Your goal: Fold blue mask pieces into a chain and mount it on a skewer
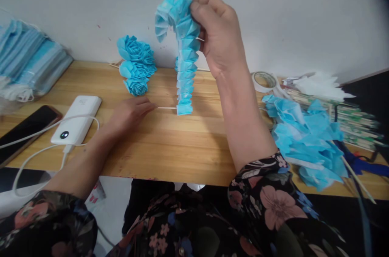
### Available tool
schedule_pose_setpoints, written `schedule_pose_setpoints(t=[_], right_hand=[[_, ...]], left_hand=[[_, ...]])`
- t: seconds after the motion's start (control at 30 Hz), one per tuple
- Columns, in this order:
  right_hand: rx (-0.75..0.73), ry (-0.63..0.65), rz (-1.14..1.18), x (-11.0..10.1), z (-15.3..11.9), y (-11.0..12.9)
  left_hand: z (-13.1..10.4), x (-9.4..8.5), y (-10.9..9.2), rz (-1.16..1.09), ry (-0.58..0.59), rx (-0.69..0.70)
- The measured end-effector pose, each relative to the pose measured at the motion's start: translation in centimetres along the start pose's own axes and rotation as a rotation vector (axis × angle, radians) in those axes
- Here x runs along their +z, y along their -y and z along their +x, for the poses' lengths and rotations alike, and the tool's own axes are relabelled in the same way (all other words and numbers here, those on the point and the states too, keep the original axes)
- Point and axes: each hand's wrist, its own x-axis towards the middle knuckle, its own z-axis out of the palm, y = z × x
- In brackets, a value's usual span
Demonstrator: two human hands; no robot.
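Observation:
A long pleated strip of blue mask material (187, 58) hangs down over the table, its upper part curling over to the left. My right hand (217, 26) pinches the strip near its top, with the fingertips partly hidden behind it. A short bit of white stick or cord shows by those fingers. Low over the wood, my left hand (132, 113) has its fingers closed on the end of a thin pale stick (167, 108). That stick runs right to the strip's bottom end. Just behind my left hand sit several blue folded flowers (136, 64).
Stacked blue masks (33, 58), a white power bank (77, 119) with a cable and a dark phone (28, 131) lie left. To the right are a tape roll (264, 81), crumpled blue sheets (306, 139), green-patterned packets (354, 121) and a blue-handled tool (366, 166). A wall stands behind.

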Motion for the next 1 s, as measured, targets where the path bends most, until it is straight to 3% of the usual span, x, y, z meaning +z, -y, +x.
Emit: schedule_pose_setpoints(t=[0.43, 0.67, 0.77, 1.0], right_hand=[[0.034, 0.008, -0.069, 0.3, -0.5, 0.3], [0.047, 0.045, -0.015, 0.4, -1.0, 1.1], [0.102, 0.036, -0.082, 0.5, -1.2, 1.4], [0.071, 0.030, -0.117, 0.6, -1.2, 1.5]], left_hand=[[-0.3, 0.6, 0.5, 0.062, -0.013, -0.006], [-0.3, 0.8, 0.3, -0.003, -0.137, -0.026], [-0.3, 0.9, 0.4, -0.020, -0.142, -0.019], [-0.3, 0.7, 0.2, -0.027, -0.122, -0.045]])
